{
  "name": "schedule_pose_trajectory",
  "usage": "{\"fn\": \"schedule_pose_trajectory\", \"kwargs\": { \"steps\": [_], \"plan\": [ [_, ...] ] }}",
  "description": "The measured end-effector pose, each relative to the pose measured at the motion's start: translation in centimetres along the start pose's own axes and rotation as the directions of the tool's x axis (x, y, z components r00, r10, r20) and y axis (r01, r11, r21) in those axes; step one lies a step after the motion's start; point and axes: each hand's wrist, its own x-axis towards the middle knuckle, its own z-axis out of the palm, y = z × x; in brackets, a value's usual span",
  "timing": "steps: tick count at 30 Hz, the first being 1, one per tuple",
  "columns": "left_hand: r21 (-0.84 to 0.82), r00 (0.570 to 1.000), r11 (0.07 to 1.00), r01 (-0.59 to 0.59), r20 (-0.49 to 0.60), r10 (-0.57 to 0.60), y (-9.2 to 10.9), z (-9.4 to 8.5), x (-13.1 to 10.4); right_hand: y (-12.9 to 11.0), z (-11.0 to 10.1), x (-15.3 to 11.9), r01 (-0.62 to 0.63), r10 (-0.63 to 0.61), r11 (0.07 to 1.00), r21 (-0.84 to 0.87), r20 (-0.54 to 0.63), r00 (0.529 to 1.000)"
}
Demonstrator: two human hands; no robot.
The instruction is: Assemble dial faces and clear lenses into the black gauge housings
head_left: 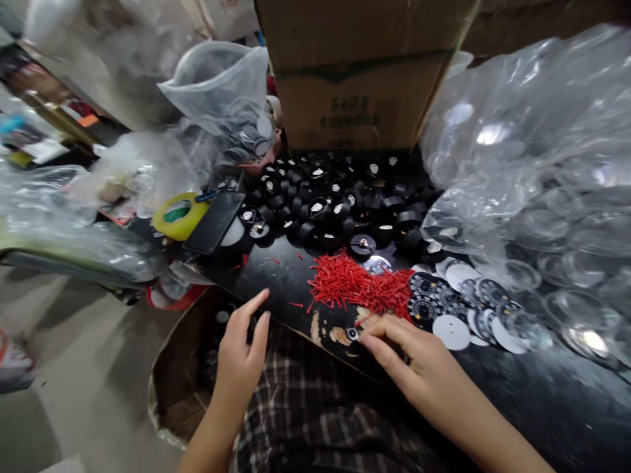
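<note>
My left hand is held over the table's front edge, thumb and forefinger apart with nothing between them. My right hand has thumb and forefinger pinched together, low over the worn table edge. Right at those fingertips is a small round grey piece with a dark centre; whether they grip it is unclear. Just beyond lies a heap of thin red plastic pieces, a few of them scattered to the left. Printed dials and plain white discs overlap to the right of the heap.
Many round black cases crowd the back, before a cardboard box. A yellow tape roll and a black phone-like slab lie left. Clear plastic bags bulge at right. An open carton stands below the table edge.
</note>
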Motion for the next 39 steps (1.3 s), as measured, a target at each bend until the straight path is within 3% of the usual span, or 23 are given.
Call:
{"fn": "schedule_pose_trajectory", "kwargs": {
  "steps": [2, 6, 10, 15, 17, 19, 20, 22, 24, 25, 29, 33, 36, 39],
  "plan": [
    [0.094, 0.988, 0.985, -0.144, -0.037, 0.148, 0.9, 1.2, 4.5, 0.0, 0.2, -0.1, 0.030, -0.030, 0.999, -0.013, 0.014, 0.999],
    [0.131, 0.980, 0.973, -0.189, -0.036, 0.195, 1.4, 3.1, 12.3, 0.5, 0.0, -0.8, 0.023, -0.023, 1.000, -0.016, 0.010, 1.000],
    [0.088, 0.988, 0.984, -0.155, -0.008, 0.157, 0.9, 3.3, 14.4, 0.9, 0.3, -1.1, -0.008, 0.008, 1.000, -0.016, 0.006, 1.000],
    [-0.083, 0.999, 0.996, -0.034, -0.007, 0.033, 1.7, 2.0, 12.1, 0.6, 0.7, -0.8, 0.031, -0.031, 0.999, 0.013, 0.026, 0.999],
    [-0.190, 1.000, 0.982, 0.022, 0.021, -0.018, 2.9, 2.3, 9.9, 0.3, 0.6, -0.5, 0.012, -0.012, 1.000, -0.003, -0.007, 1.000],
    [-0.353, 0.989, 0.928, 0.121, 0.117, -0.085, 4.5, 3.4, 7.0, -0.2, 0.6, -0.1, -0.002, -0.001, 0.999, -0.052, -0.073, 0.997],
    [-0.449, 0.971, 0.869, 0.207, 0.202, -0.127, 5.3, 4.3, 5.3, -0.5, 0.7, 0.2, 0.005, -0.015, 0.996, -0.089, -0.116, 0.993],
    [-0.670, 0.838, 0.509, 0.540, 0.486, -0.249, 6.8, 6.0, 2.1, -1.0, 0.8, 0.5, 0.040, -0.072, 0.983, -0.179, -0.175, 0.982],
    [-0.664, 0.695, 0.210, 0.718, 0.669, -0.263, 7.9, 7.2, -0.4, -1.1, 0.7, 0.5, 0.059, -0.109, 0.964, -0.258, -0.184, 0.977],
    [-0.641, 0.655, 0.148, 0.754, 0.712, -0.252, 8.2, 7.6, -1.3, -1.1, 0.5, 0.2, 0.057, -0.109, 0.958, -0.281, -0.170, 0.979],
    [-0.592, 0.604, 0.128, 0.796, 0.763, -0.229, 8.0, 8.0, -2.7, 0.6, -1.6, -2.1, -0.012, -0.040, 0.956, -0.293, -0.173, 0.984],
    [-0.522, 0.547, 0.163, 0.837, 0.800, -0.245, 7.8, 8.6, -2.9, 3.7, -4.0, -4.2, -0.273, 0.119, 0.833, -0.480, -0.327, 0.937],
    [-0.526, 0.551, 0.169, 0.834, 0.808, -0.208, 8.4, 9.3, -3.3, 5.3, -5.0, -4.2, -0.342, 0.140, 0.764, -0.547, -0.376, 0.916],
    [-0.546, 0.571, 0.171, 0.820, 0.798, -0.191, 8.8, 9.6, -3.6, 5.5, -5.3, -3.6, -0.341, 0.154, 0.829, -0.442, -0.406, 0.901]
  ]
}}
